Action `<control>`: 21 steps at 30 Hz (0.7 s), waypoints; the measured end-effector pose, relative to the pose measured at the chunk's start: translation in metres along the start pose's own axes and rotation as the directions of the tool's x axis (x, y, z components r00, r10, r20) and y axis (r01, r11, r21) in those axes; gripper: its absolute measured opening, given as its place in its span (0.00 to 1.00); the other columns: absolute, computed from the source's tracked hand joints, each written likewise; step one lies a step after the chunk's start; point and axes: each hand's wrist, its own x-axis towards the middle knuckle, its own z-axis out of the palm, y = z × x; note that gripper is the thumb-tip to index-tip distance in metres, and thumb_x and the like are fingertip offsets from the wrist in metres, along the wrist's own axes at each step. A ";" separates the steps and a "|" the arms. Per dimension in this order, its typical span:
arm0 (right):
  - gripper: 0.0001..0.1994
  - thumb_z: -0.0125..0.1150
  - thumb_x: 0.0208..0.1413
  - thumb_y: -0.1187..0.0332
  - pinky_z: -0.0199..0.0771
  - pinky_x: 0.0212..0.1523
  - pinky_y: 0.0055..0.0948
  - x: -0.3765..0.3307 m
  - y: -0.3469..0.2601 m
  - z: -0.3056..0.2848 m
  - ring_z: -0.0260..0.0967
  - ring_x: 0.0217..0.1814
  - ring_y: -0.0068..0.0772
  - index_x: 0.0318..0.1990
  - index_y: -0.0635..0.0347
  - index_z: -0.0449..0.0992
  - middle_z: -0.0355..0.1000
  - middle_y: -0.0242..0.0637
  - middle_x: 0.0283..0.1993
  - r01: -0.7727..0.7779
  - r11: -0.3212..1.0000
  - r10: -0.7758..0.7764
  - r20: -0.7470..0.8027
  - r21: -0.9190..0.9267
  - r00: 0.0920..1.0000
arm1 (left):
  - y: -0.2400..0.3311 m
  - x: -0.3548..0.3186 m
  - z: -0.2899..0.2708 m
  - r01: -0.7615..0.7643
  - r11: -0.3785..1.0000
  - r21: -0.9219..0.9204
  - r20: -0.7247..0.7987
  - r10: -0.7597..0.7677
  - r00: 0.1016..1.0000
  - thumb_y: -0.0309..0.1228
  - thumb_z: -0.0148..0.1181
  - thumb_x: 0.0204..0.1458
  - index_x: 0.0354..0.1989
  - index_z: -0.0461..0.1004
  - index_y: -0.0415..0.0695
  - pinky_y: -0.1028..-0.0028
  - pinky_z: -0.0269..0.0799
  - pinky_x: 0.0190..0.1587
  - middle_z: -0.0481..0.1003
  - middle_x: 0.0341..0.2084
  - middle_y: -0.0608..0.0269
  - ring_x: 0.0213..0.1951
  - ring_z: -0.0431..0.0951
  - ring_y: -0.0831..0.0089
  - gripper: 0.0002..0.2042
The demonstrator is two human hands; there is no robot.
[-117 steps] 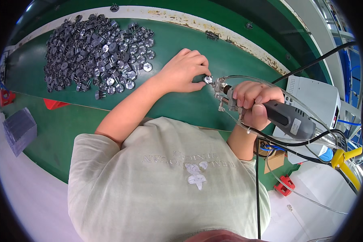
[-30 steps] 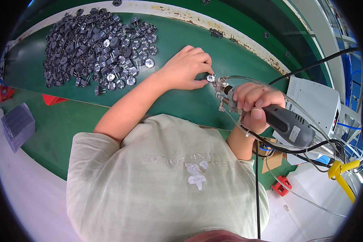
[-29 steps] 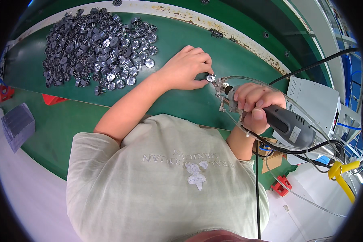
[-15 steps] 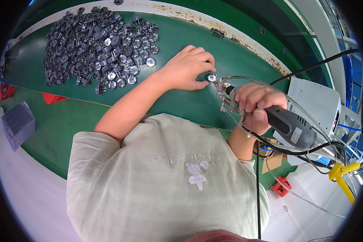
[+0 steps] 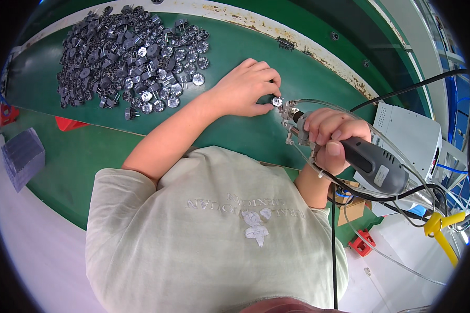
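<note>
A heap of small grey metal parts (image 5: 130,57) lies on the green table (image 5: 235,135). The left hand (image 5: 245,88) pinches one round part (image 5: 277,101) at its fingertips. The right hand (image 5: 331,138) is clamped around a grey power screwdriver (image 5: 371,164), tip touching that part.

Two hands are at work: the left hand (image 5: 245,88) pinches one small round metal part (image 5: 277,101); the right hand (image 5: 331,136) grips one grey electric screwdriver (image 5: 368,163), its tip just beside that part; far to the left of the grip lies one heap of dark metal parts (image 5: 125,57), too many to count; behind the right hand stands one white box (image 5: 410,138); one black cable (image 5: 402,93) passes above it.
</note>
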 end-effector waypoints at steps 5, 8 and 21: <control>0.13 0.67 0.49 0.81 0.75 0.29 0.35 0.001 0.005 0.007 0.68 0.22 0.33 0.34 0.62 0.66 0.70 0.38 0.22 0.001 1.000 -0.001 0.042 -0.007 0.999 | 0.000 0.000 0.000 0.002 1.000 -0.008 0.020 -0.002 1.000 0.33 0.71 0.43 0.37 0.81 0.49 0.64 0.63 0.55 0.76 0.42 0.71 0.50 0.73 0.67 0.12; 0.12 0.65 0.45 0.85 0.74 0.30 0.33 0.005 0.008 0.015 0.69 0.23 0.32 0.31 0.62 0.67 0.70 0.39 0.22 -0.039 0.999 0.041 0.058 -0.034 0.997 | 0.000 0.002 -0.003 -0.006 1.000 -0.006 0.039 0.006 0.999 0.33 0.71 0.43 0.37 0.81 0.49 0.63 0.63 0.56 0.76 0.41 0.71 0.50 0.73 0.67 0.12; 0.14 0.70 0.57 0.69 0.76 0.27 0.39 0.012 -0.043 -0.028 0.69 0.22 0.36 0.38 0.60 0.67 0.69 0.36 0.23 0.207 0.956 -0.196 -0.069 0.207 0.978 | 0.006 0.026 -0.038 0.074 0.975 0.209 -0.048 -0.065 0.997 0.36 0.69 0.46 0.38 0.82 0.48 0.59 0.66 0.55 0.77 0.42 0.65 0.51 0.74 0.62 0.11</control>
